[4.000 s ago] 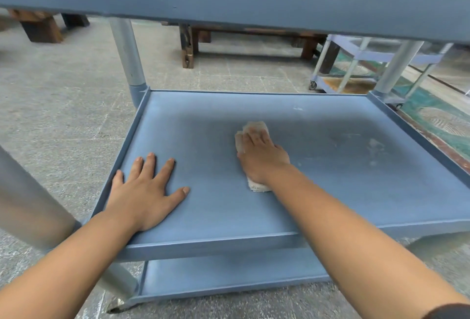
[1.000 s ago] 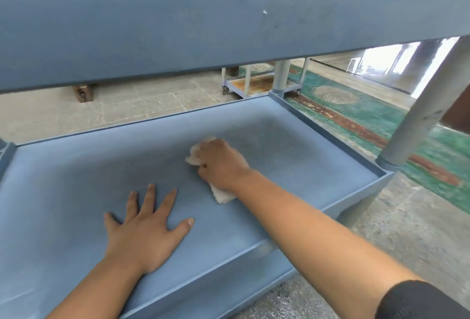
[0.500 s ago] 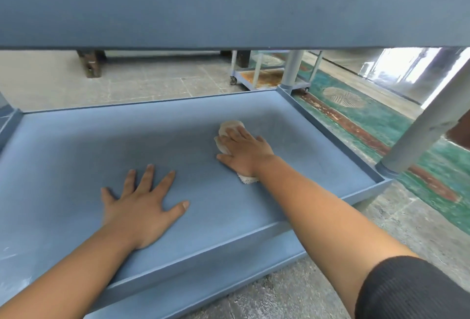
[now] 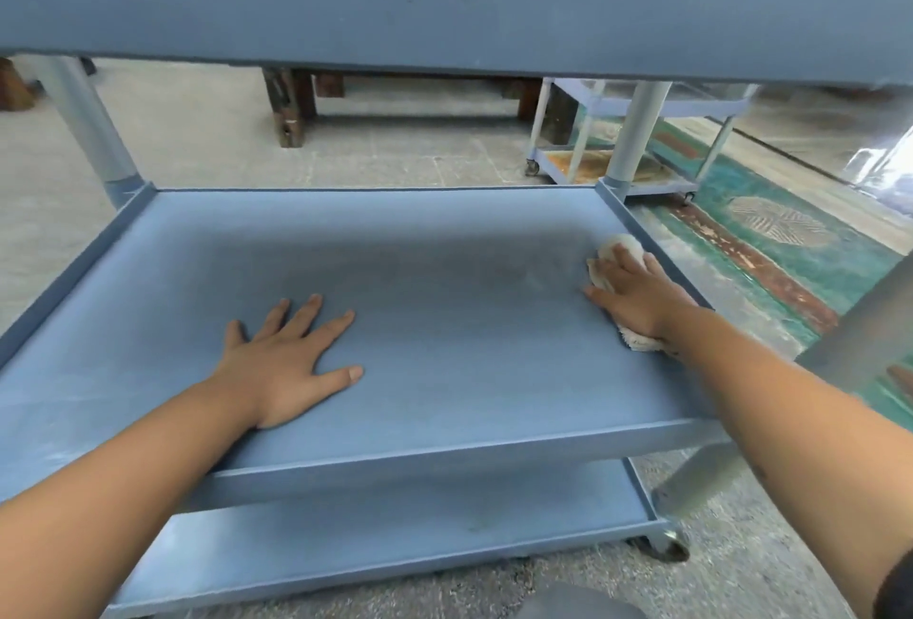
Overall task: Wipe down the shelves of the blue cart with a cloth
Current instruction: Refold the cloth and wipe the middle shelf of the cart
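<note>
Now the right hand (image 4: 637, 295) presses a cloth (image 4: 620, 245) flat by the shelf's (image 4: 444, 272) right rim; the left hand (image 4: 286, 361) lies open, fingers spread.

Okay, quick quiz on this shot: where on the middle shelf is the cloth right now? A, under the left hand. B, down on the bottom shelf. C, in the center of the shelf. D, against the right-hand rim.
D: the cloth sits under the right hand beside the right rim of the middle shelf, while the left hand lies flat and bare on the shelf.
</note>
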